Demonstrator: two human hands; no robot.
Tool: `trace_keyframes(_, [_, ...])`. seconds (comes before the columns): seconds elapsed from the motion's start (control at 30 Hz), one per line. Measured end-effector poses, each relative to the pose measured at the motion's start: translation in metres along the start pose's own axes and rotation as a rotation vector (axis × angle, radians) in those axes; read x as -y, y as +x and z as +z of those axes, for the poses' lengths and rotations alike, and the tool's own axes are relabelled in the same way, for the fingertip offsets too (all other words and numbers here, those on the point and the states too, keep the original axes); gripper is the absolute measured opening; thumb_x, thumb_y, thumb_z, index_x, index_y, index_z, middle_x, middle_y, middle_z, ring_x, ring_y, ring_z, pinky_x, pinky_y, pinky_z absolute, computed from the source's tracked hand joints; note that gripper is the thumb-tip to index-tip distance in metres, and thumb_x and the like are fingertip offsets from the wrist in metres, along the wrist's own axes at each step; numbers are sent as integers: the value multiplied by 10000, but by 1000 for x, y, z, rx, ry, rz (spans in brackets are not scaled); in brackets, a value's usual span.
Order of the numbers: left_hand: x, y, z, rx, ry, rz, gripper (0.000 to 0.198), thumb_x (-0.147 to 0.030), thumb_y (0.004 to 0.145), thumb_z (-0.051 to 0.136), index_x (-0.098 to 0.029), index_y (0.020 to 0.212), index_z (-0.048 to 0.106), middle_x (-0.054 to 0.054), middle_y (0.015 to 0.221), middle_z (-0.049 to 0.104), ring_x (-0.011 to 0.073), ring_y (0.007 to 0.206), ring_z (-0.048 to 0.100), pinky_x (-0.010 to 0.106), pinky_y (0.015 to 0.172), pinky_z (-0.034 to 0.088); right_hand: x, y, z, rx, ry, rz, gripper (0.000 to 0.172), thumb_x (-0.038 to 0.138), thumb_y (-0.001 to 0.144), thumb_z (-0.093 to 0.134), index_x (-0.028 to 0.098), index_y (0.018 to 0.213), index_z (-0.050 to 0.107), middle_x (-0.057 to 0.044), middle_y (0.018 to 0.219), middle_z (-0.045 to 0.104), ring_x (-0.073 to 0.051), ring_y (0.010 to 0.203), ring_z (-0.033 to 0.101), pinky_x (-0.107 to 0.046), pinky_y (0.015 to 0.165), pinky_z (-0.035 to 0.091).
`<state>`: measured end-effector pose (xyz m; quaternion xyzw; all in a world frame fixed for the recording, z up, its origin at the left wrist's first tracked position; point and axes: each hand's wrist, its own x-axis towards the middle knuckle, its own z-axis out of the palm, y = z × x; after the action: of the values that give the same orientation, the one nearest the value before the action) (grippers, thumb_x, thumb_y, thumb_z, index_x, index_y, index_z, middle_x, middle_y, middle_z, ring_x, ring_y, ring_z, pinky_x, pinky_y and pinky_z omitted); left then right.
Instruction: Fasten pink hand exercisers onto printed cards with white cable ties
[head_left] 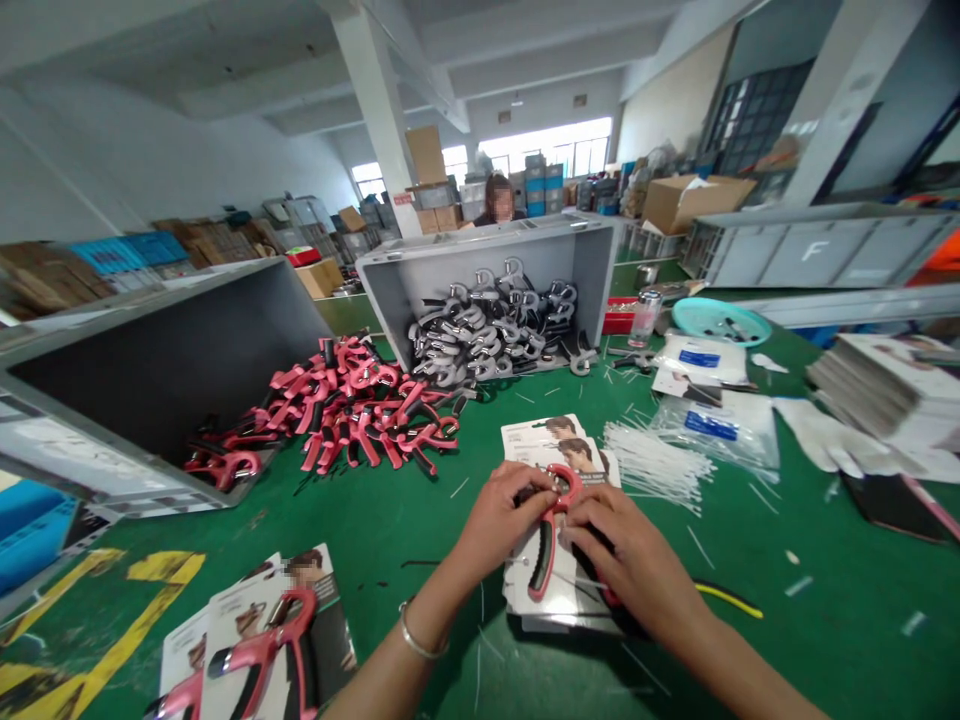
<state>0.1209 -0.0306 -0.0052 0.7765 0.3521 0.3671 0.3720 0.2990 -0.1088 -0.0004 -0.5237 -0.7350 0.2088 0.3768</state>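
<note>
My left hand [501, 518] and my right hand [628, 556] both rest on a red and black hand gripper [550, 530] that lies on a stack of printed backing cards [559, 450] on the green table. The fingers of both hands are curled and pinched at the gripper's top and handles. A thin white cable tie pokes out from under the hands near the card's lower edge. A loose bundle of white cable ties [654, 460] lies just right of the cards.
A pile of red grippers [352, 410] spills from a tipped grey crate [150, 370] on the left. Another tipped crate [487, 260] holds grey grippers [487, 330]. Finished carded grippers [262, 640] lie at the lower left. Card stacks [885, 385], plastic bags [712, 420] and a person [499, 200] are beyond.
</note>
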Motion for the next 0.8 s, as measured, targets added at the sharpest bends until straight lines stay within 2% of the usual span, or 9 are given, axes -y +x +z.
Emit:
trace_keyframes(0.17, [-1,-7,10,-2,35,98,98,-144,891,646,-216,891,712,5,885,726,187,924,599,325,903,406,-7,6,-1,-136,30,35,132,270,947,581,261,850,670,-38,1154,621,-255,1134,521,-439,995,396])
trace_keyframes(0.27, [0,-10,15,-49,1,84,83,-156,892,652,-215,885,711,8,881,720,186,925,600,322,892,417,-12,5,-1,-100,18,99,184,321,960,556,268,838,683,-33,1307,572,-278,1223,464,-496,1032,356])
trace_keyframes(0.4, [1,-10,17,-103,-26,106,79,-152,867,689,-216,900,722,25,1013,717,191,1016,601,338,945,407,-15,0,-2,-7,-11,114,216,365,968,535,274,861,699,-16,1460,463,-302,1322,365,-543,1074,307])
trace_keyframes(0.57, [2,-9,18,-98,-45,87,84,-150,864,692,-219,903,720,15,971,715,184,989,608,339,927,417,-13,-3,-3,45,-13,99,211,374,968,536,272,886,701,-10,1489,426,-296,1330,338,-539,1093,295])
trace_keyframes(0.8, [1,-8,19,-103,-22,60,82,-152,860,695,-224,885,726,16,946,710,189,976,610,344,919,419,-12,-3,-2,61,-19,81,218,378,964,538,266,859,693,-8,1469,456,-300,1330,342,-539,1095,308])
